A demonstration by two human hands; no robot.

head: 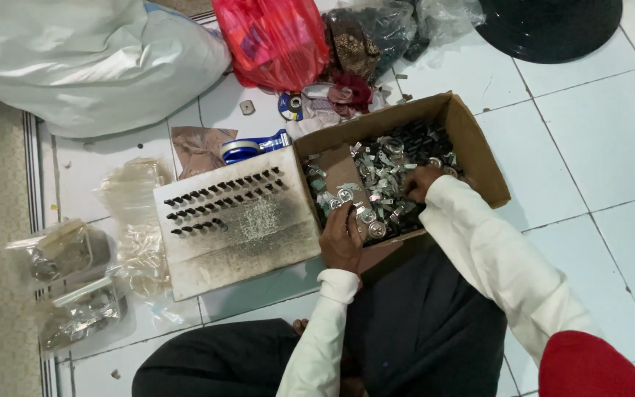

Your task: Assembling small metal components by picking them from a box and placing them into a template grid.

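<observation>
Cardboard box (479, 147) full of small shiny metal bits (376, 184), with both hands inside.
Left hand (342, 239) sits by the near edge, fingers curled on the bits; I cannot tell if it grips one. Right hand (422, 181) digs in the middle, fingers hidden, so I cannot tell. A grey board (259, 228) touches the box's left side. White floor tiles (597, 147) spread out on the right.

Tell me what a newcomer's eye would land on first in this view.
First, the open cardboard box at centre right on the white tiled floor, full of small shiny metal parts, with the left hand at its near edge and the right hand reaching in among them. Next, the pale board beside it with rows of small dark pieces, and the red plastic bag at top.
</observation>
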